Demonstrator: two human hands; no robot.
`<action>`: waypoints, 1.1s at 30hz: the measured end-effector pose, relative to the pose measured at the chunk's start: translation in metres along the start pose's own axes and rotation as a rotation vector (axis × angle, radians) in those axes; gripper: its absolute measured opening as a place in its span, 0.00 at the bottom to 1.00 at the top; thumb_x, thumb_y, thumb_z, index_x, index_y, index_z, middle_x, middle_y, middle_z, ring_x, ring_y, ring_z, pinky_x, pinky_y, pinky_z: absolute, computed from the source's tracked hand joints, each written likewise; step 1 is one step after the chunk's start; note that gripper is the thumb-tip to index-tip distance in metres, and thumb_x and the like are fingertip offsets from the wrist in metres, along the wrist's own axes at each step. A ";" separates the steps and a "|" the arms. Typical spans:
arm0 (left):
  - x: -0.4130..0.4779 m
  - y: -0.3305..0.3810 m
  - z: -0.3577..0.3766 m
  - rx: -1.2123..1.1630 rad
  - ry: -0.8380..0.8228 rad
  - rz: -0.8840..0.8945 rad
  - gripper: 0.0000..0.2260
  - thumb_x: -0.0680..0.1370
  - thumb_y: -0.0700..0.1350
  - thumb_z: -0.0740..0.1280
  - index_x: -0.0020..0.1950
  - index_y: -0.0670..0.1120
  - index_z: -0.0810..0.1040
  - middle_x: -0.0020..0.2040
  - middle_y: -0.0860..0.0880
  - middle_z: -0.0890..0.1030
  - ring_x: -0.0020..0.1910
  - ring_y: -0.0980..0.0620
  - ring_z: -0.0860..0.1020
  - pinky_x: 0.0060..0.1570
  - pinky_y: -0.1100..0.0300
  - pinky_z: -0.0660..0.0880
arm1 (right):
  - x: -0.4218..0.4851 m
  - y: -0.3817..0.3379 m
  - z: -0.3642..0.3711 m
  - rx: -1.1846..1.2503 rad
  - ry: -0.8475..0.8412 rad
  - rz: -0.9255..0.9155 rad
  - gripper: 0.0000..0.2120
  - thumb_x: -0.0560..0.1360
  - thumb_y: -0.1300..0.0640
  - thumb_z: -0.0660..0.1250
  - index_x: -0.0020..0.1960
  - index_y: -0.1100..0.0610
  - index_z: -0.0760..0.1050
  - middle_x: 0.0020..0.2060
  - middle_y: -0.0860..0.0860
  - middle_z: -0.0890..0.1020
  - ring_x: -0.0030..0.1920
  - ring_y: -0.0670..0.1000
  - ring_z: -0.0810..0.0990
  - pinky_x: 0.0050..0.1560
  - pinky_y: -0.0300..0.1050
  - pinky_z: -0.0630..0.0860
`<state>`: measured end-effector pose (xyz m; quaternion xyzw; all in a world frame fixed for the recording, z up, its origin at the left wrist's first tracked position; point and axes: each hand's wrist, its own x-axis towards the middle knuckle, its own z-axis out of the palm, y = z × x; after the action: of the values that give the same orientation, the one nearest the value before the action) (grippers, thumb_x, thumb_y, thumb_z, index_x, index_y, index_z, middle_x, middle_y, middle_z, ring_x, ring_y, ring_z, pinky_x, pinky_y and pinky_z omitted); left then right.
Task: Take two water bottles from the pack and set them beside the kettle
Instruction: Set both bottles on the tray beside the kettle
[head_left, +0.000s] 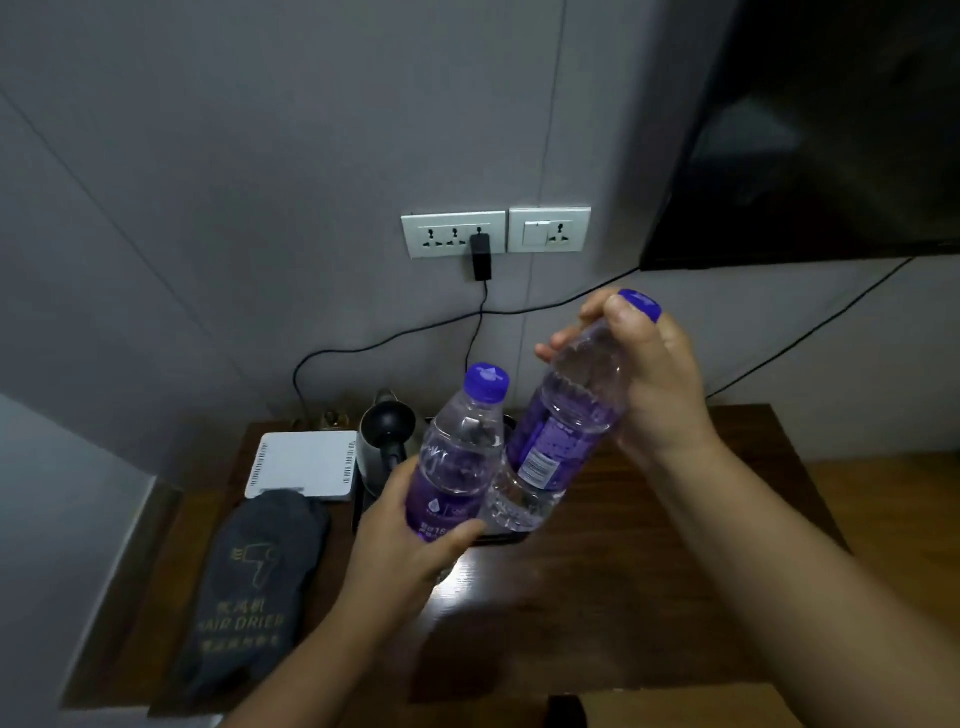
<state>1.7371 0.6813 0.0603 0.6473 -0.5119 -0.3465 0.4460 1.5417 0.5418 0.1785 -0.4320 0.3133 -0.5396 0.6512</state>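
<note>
I hold two clear water bottles with purple labels and purple caps above a wooden table. My left hand grips the lower body of the left bottle, which stands nearly upright. My right hand grips the neck and shoulder of the right bottle, which tilts with its cap up to the right and its base down by the left bottle. The small steel kettle with a black handle sits just behind and left of the bottles on a dark tray. The pack is not in view.
A white router-like box lies left of the kettle. A grey hair-drier bag lies at the table's front left. Wall sockets with a black plug and cables hang above. A dark TV screen fills the upper right.
</note>
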 end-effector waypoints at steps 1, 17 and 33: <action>0.005 -0.013 -0.002 -0.021 -0.006 -0.005 0.30 0.64 0.60 0.78 0.60 0.79 0.70 0.56 0.74 0.80 0.53 0.71 0.81 0.44 0.80 0.75 | 0.002 0.010 0.004 -0.022 0.017 -0.009 0.07 0.75 0.55 0.67 0.46 0.59 0.78 0.36 0.57 0.84 0.41 0.57 0.85 0.50 0.56 0.82; 0.087 -0.222 0.097 -0.206 0.209 0.044 0.31 0.70 0.48 0.80 0.69 0.64 0.73 0.64 0.53 0.82 0.61 0.58 0.82 0.62 0.52 0.78 | 0.062 0.253 -0.069 -0.485 -0.167 -0.115 0.09 0.82 0.56 0.64 0.60 0.50 0.78 0.48 0.51 0.87 0.49 0.40 0.85 0.44 0.32 0.78; 0.143 -0.312 0.165 -0.214 0.446 0.160 0.34 0.72 0.36 0.79 0.65 0.67 0.69 0.62 0.56 0.82 0.59 0.57 0.82 0.59 0.50 0.81 | 0.096 0.384 -0.134 -0.544 -0.170 -0.348 0.09 0.84 0.52 0.63 0.60 0.41 0.78 0.50 0.42 0.86 0.52 0.41 0.84 0.48 0.36 0.80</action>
<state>1.7313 0.5303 -0.2889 0.6142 -0.4109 -0.2111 0.6398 1.6120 0.4354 -0.2191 -0.6807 0.3120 -0.5011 0.4339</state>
